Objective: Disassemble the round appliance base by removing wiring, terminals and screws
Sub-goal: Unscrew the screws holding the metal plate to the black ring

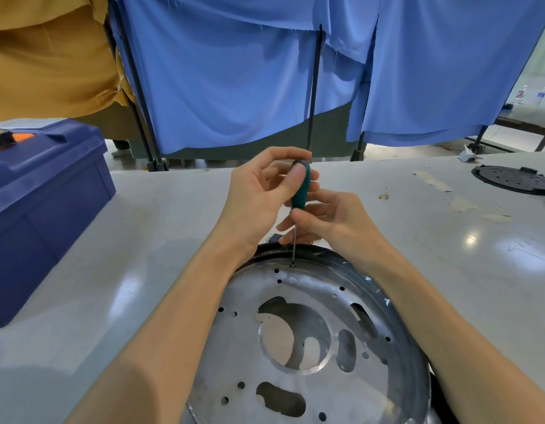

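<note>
Upright screwdriver (300,191), pinched by left hand (259,191) above and right hand (329,221) below, tip on a screw (292,265) at the appliance base (243,347) far rim.

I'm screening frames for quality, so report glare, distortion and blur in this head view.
Head view: wide-angle distortion splays the black poles; ceiling-light glare spots the table at right; the round metal base shines unevenly; the screwdriver, the left hand and the right hand are sharp; a soft shadow lies on the table left of the base.
</note>
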A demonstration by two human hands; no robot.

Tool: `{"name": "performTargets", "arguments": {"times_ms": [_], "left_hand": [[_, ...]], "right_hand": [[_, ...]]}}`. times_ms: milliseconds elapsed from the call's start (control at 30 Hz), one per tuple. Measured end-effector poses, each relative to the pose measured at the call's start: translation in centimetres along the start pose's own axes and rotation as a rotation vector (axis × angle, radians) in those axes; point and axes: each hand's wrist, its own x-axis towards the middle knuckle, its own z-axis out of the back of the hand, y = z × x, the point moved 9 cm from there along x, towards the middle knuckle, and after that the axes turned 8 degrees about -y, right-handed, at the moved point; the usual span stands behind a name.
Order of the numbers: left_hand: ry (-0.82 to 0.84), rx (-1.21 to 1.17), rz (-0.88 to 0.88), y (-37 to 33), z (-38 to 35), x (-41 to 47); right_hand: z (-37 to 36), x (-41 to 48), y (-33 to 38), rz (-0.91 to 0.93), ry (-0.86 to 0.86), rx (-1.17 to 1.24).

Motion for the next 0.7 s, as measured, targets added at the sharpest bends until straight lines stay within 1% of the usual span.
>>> {"name": "performTargets", "arguments": {"times_ms": [67, 133, 233, 300, 400, 467, 600, 700], "left_hand": [[-0.010, 0.085, -0.039, -0.27, -0.06, 0.09], [-0.008, 0.124, -0.039, -0.25, -0.20, 0.07], [0.034, 0.031, 0.031, 0.27, -0.38, 0.00], [0.039, 0.019, 0.031, 0.16, -0.25, 0.04], [0.015, 0.118, -0.030, -0.35, -0.01, 0.15], [0.011, 0.157, -0.025, -0.26, 0.05, 0.22], [0.063, 0.040, 0.049, 0.20, -0.18, 0.11], [0.047, 0.060, 0.003, -0.17, 0.05, 0.23]], "right_hand": [[-0.08, 0.05, 0.07, 0.002, 0.002, 0.004], [-0.01, 0.18, -0.01, 0.001, 0.002, 0.003], [0.20, 0.16, -0.07, -0.006, 0.001, -0.006], [0.07, 0.09, 0.06, -0.007, 0.009, -0.003], [-0.03, 0.13, 0.19, 0.008, 0.003, -0.026], [-0.01, 0.19, 0.17, 0.015, 0.001, -0.022], [0.10, 0.10, 0.20, 0.008, -0.004, 0.014], [0.02, 0.11, 0.36, 0.019, -0.004, -0.005]]}}
